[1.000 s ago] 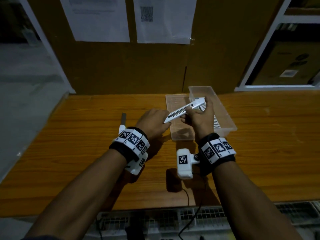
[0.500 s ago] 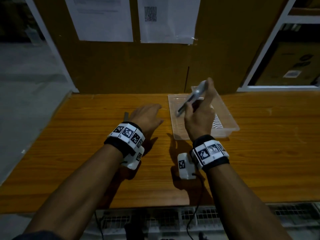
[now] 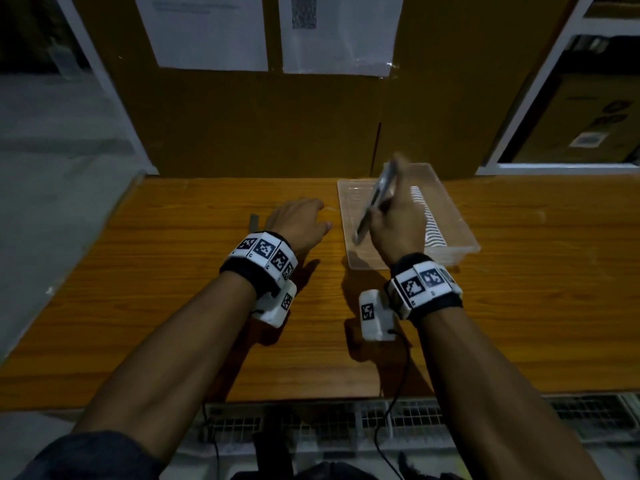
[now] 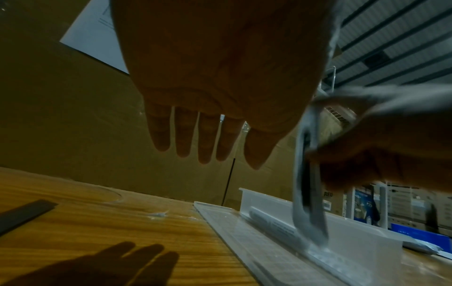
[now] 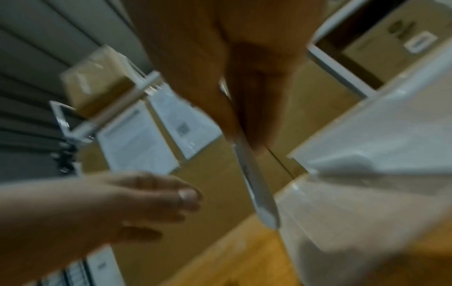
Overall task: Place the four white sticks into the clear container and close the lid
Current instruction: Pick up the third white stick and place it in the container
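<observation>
My right hand (image 3: 389, 211) grips a white stick (image 3: 379, 192), tilted steeply, over the seam between the clear container (image 3: 453, 220) and its lid (image 3: 348, 206), which lies flat at the container's left. In the left wrist view the stick's (image 4: 307, 193) lower end is near the container's side wall (image 4: 354, 230). More white sticks (image 3: 427, 225) lie inside the container. My left hand (image 3: 299, 221) hovers over the table left of the lid, fingers (image 4: 186, 139) straight, holding nothing. The right wrist view is blurred; it shows the stick (image 5: 257, 183) and the left hand (image 5: 127, 203).
A short dark strip (image 3: 254, 221) lies on the wooden table (image 3: 173, 289) just left of my left hand. A brown board with papers (image 3: 207, 29) stands behind the table. Shelving with boxes (image 3: 581, 126) is at the right.
Both hands held the stick a second ago. My left hand has let go and drawn back left. My right hand has swung the stick up steeply over the container.
</observation>
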`<state>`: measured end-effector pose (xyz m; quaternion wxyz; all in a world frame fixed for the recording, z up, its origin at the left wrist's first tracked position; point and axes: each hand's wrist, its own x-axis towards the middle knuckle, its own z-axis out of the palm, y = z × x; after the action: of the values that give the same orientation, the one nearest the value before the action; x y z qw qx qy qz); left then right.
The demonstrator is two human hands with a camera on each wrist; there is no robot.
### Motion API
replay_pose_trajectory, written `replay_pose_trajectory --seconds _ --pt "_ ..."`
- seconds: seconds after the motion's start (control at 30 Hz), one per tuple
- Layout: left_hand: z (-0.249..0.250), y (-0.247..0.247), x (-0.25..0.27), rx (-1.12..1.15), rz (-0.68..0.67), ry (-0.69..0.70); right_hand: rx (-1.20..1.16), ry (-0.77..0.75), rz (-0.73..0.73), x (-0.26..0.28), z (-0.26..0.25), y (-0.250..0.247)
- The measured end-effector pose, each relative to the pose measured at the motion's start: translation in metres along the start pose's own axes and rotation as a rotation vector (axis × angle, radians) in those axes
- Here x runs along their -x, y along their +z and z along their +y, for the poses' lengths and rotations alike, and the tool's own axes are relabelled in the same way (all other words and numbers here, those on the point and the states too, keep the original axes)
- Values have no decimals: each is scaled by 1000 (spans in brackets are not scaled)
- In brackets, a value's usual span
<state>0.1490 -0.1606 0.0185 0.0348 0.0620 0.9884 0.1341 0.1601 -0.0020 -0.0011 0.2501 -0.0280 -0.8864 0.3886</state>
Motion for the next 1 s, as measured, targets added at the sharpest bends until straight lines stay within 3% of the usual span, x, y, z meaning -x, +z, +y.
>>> replay_pose_trajectory --seconds 0.1,0.37,0.53,0.67,0.8,1.0 --pt "2 2 -3 19 -2 28 36 73 -100 0 9 6" --pt "9 7 -11 45 -29 20 -350 306 -218 -32 18 -34" --pt "12 12 -20 79 -64 20 -276 500 -268 -66 49 -61" --pt "17 20 -24 65 -71 -2 -172 587 -209 -85 88 -62" --pt "20 28 -30 32 -86 -9 53 543 -325 -101 107 -53" --pt "23 35 -40 -32 -99 -12 476 330 -528 -118 99 -49"
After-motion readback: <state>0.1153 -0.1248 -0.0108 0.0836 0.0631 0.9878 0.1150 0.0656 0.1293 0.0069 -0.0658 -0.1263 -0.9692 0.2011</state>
